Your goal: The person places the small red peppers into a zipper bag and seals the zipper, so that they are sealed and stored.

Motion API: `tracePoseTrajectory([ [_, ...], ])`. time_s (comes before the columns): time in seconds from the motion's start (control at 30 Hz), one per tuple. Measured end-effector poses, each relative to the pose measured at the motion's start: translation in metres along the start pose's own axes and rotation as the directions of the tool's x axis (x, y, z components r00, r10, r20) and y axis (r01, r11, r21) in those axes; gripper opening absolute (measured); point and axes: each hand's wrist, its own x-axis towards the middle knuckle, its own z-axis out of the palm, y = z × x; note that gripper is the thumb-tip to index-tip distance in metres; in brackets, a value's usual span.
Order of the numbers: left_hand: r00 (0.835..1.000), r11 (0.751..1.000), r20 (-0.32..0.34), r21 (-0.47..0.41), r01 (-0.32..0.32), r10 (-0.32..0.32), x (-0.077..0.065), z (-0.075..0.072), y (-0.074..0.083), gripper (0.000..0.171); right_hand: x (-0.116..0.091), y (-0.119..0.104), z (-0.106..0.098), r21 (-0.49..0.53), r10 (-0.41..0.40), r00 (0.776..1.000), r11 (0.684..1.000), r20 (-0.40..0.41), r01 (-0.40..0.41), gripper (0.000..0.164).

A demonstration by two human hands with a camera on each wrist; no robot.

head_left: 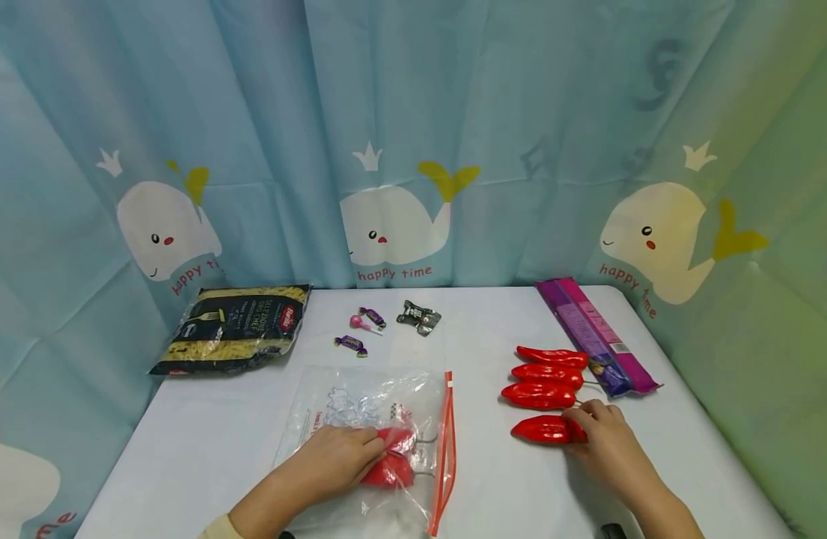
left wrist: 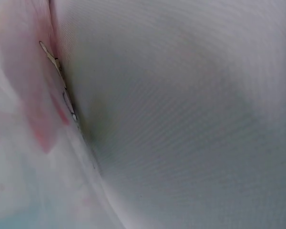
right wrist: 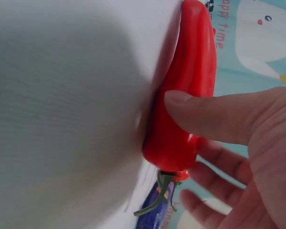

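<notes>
Right hand: fingers are pinching the nearest red chili pepper, its long axis pointing left toward the zip bag.

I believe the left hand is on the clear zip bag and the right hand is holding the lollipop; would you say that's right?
Not quite: the right hand is holding a red chili pepper, not the lollipop, as the right wrist view shows.

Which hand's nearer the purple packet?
Right. The right hand is just in front of the packet, holding a pepper; the left hand is well to its left, on a bag.
</notes>
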Motion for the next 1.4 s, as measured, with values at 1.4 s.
tracePoseTrajectory([
  [1.4, 0.999, 0.999, -0.047, 0.037, -0.023, 0.025, 0.004, 0.003, 0.001, 0.006, 0.038, -0.114, 0.037, 0.331, -0.058, 0.974, 0.944, 0.218, -0.017, 0.054],
])
